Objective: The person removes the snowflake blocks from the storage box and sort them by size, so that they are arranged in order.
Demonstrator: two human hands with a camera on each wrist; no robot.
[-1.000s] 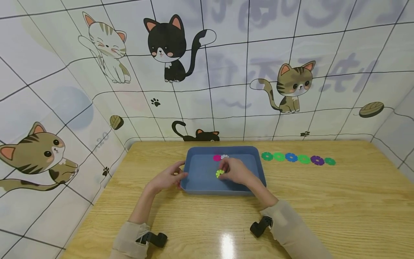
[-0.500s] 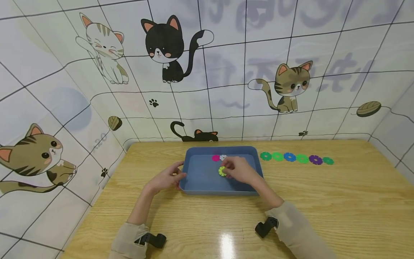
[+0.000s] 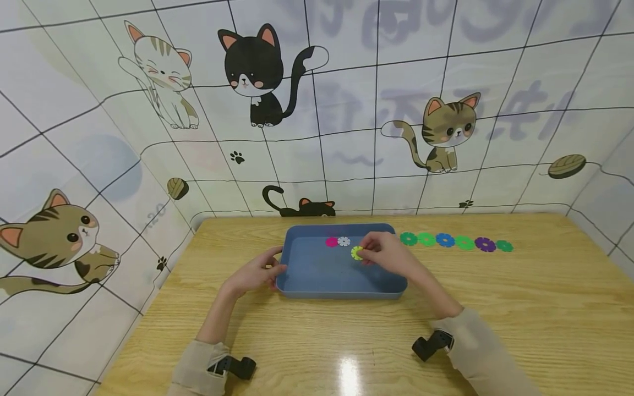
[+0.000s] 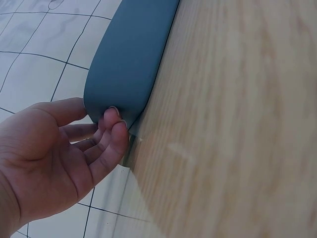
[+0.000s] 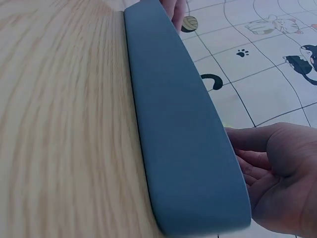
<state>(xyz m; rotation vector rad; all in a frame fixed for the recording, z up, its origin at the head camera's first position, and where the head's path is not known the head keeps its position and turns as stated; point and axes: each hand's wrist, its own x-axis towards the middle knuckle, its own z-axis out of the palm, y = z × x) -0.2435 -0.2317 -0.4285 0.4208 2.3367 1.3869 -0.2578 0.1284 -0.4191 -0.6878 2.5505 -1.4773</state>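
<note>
A shallow blue tray (image 3: 342,293) lies on the wooden table. My left hand (image 3: 255,272) holds its left side; in the left wrist view the thumb reaches the rim and the curled fingertips press the outer wall. Over the tray's right half, my right hand (image 3: 388,254) pinches a yellow notched plastic disc, a snowflake building piece (image 3: 356,253), between thumb and fingers. Inside the tray, towards the back, a pink disc (image 3: 332,242) and a white disc (image 3: 344,241) sit side by side. The tray's wall hides the right fingertips in the right wrist view.
Right of the tray, a row of several notched discs, green, blue (image 3: 445,240) and purple (image 3: 485,244), runs along the back of the table (image 3: 307,341). A wall covering with cartoon cats (image 3: 346,165) stands behind the table.
My right hand has moved right and slightly back with the yellow disc, uncovering the white disc fully. My left hand stays at the tray's left side.
</note>
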